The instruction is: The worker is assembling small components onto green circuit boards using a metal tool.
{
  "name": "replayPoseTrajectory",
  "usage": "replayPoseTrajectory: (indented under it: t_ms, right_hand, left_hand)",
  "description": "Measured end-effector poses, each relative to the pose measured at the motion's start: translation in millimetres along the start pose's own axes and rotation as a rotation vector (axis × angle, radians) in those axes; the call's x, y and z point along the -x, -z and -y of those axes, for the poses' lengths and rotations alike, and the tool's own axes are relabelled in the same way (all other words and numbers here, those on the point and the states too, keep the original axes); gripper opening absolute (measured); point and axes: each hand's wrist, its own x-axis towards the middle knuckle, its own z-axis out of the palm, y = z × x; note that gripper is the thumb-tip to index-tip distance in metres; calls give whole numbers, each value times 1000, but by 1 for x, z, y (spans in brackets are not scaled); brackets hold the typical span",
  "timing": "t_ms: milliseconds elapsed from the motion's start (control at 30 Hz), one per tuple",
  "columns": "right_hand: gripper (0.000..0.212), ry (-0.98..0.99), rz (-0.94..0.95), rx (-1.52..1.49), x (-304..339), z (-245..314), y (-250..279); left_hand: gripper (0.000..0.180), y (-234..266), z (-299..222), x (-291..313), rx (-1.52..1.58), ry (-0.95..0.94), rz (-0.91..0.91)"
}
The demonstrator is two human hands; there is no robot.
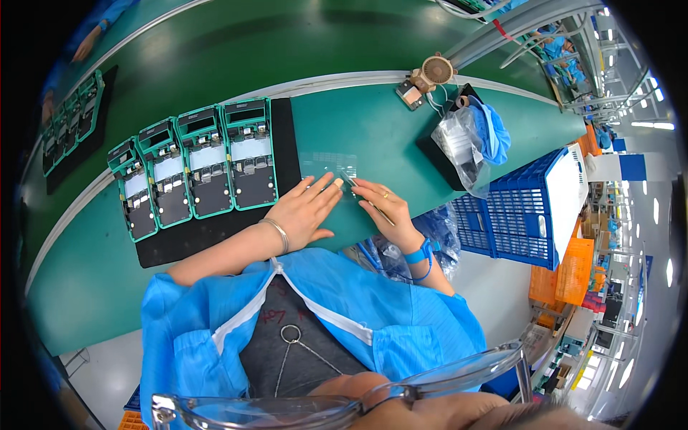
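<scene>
My left hand (304,208) lies flat with its fingers stretched out, pressing on a clear plastic sheet (322,163) on the green bench. The tip of one finger looks paler, as if covered. In a pinch, my right hand (387,211) holds slim metal tweezers (349,180), their tips at the sheet just beside the left fingertips. Whether the tips grip anything is too small to tell. Left of my left hand, several green-framed device housings (211,168) with dark and white inner parts stand in a row on a black mat (287,143).
A small brown fan (436,70) stands at the bench's back edge. Right of it, a black box (438,159) holds plastic bags and blue cloth (494,132). A blue crate (516,215) and orange bins (575,271) are at the right. Clear bags (444,233) lie beneath my right wrist.
</scene>
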Motion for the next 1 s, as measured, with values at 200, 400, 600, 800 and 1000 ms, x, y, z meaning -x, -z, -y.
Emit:
replayPoseTrajectory:
  t_ms: [200, 400, 600, 800, 1000]
  right_hand:
    - [30, 116, 28, 121, -4, -1, -2]
    - [35, 288, 3, 303, -11, -4, -12]
    - [33, 410, -7, 208, -73, 22, -26]
    - [34, 599, 74, 194, -118, 32, -67]
    - [34, 684, 133, 285, -134, 27, -87]
  left_hand:
    - [76, -3, 3, 4, 7, -13, -24]
    - [78, 1, 1, 9, 34, 29, 25]
    - [52, 29, 8, 20, 63, -85, -330]
    - [39, 50, 62, 71, -190, 314, -514]
    - [38, 40, 67, 80, -222, 377, -464]
